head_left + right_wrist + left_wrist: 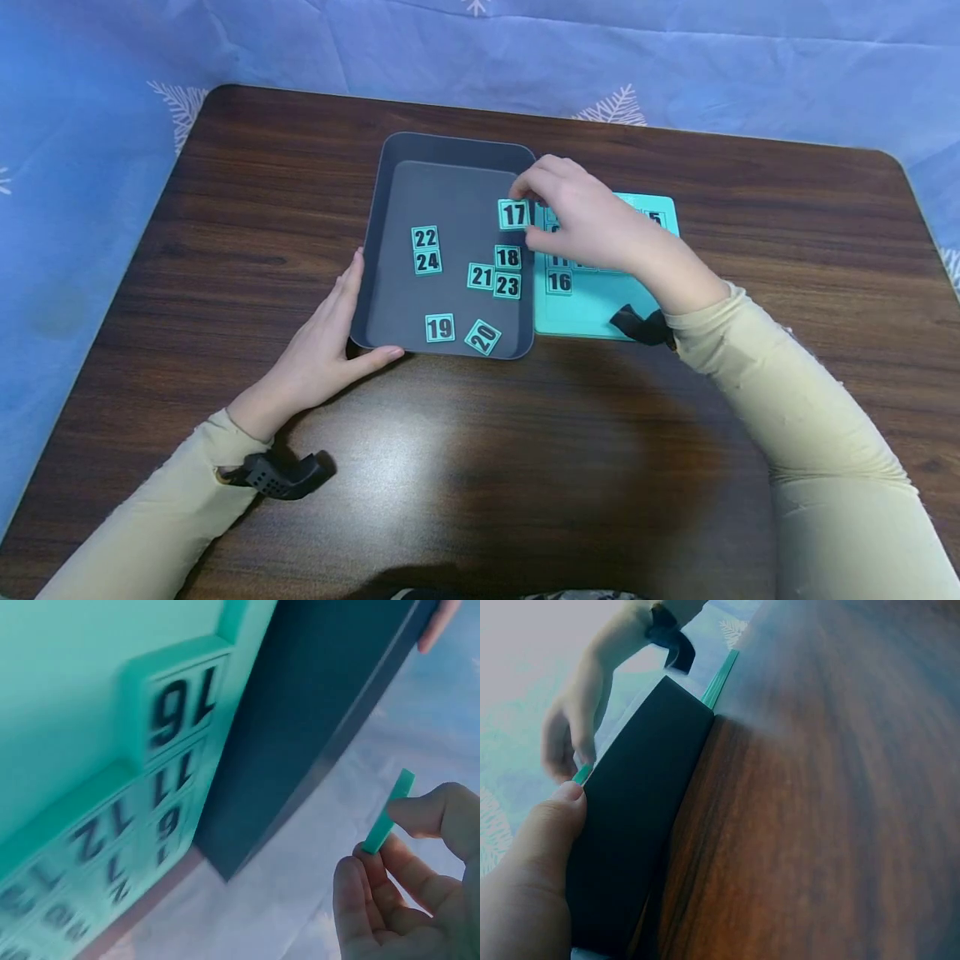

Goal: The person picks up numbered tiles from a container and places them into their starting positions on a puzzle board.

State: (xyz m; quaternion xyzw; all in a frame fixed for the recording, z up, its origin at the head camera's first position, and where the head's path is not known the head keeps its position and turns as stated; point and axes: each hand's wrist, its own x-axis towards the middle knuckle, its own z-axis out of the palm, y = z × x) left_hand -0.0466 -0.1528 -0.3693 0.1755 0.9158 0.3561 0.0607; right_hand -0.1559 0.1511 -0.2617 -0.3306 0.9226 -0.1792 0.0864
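My right hand pinches the number tile 17 between thumb and fingertips, over the right side of the dark grey tray. In the right wrist view the tile appears edge-on, clear of the tray. Fingers straight, my left hand rests against the tray's near left corner, its thumb at the front rim. Loose tiles lie in the tray, among them tile 22, tile 19 and tile 20. A turquoise board beside the tray bears rows of tiles, partly hidden by my right hand.
On the board, tile 16 sits alone at the left of the lowest filled row. Tray and board stand side by side on a dark wooden table. A blue cloth with snowflakes hangs behind the table.
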